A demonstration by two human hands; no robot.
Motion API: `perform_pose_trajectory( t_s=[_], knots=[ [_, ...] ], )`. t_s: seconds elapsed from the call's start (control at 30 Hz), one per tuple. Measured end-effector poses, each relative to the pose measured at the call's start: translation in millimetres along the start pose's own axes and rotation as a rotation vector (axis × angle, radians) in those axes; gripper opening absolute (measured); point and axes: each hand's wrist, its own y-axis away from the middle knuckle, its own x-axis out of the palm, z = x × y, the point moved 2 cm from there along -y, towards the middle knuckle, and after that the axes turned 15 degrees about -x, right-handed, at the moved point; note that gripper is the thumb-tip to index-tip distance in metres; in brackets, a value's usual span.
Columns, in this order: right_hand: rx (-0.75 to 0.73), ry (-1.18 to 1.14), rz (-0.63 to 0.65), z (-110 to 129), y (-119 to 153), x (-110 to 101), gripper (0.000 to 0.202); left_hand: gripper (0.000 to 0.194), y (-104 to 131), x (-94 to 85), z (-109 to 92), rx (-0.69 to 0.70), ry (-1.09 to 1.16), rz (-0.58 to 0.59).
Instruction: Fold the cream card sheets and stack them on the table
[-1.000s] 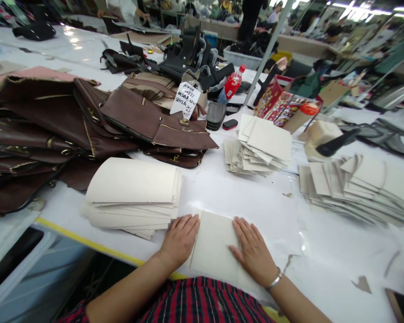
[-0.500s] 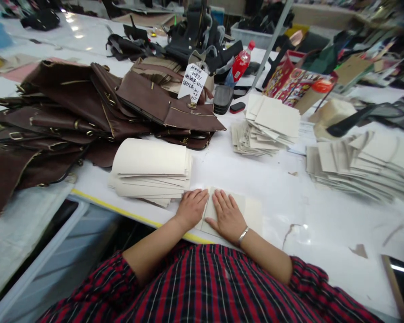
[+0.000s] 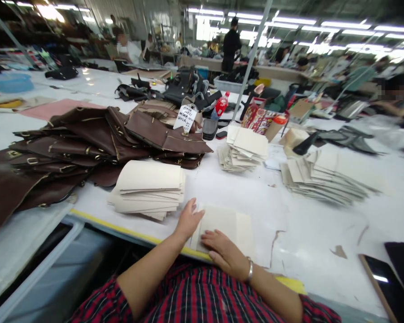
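A pale flat sheet (image 3: 224,220) lies near the front edge of the white table, with another pale piece showing at its right. My left hand (image 3: 189,220) is at the sheet's left edge, fingers apart and nothing in it. My right hand (image 3: 222,251), with a silver bracelet at the wrist, rests on the lower part of the sheet, its fingers extended. Just behind my left hand stands a stack of cream pieces (image 3: 150,179) with rounded left ends.
Brown leather bag parts (image 3: 97,143) are heaped at the left. Two more stacks of pale pieces (image 3: 245,146) (image 3: 323,175) stand farther back and right. A red-labelled bottle (image 3: 221,106) is behind; a phone (image 3: 387,282) lies front right. People work in the background.
The head view has tilted up, showing more of the room. My left hand has lifted its fingers away from the sheet's edge. My right hand has slid down the sheet towards my body.
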Motion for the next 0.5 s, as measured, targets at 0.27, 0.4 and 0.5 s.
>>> perform_pose_trajectory(
  t_s=[0.27, 0.4, 0.5],
  knots=[
    [-0.064, 0.003, -0.094, 16, 11, -10, 0.017, 0.037, 7, 1.9, -45, -0.073, 0.194, 0.378],
    [-0.104, 0.106, -0.145, 27, 14, -24, 0.014, 0.025, 26, -4.6, -74, 0.086, 0.213, 0.450],
    [-0.132, 0.164, -0.204, 35, 17, -33, 0.013, 0.021, 34, -8.5, -86, 0.178, 0.163, 0.421]
  ],
)
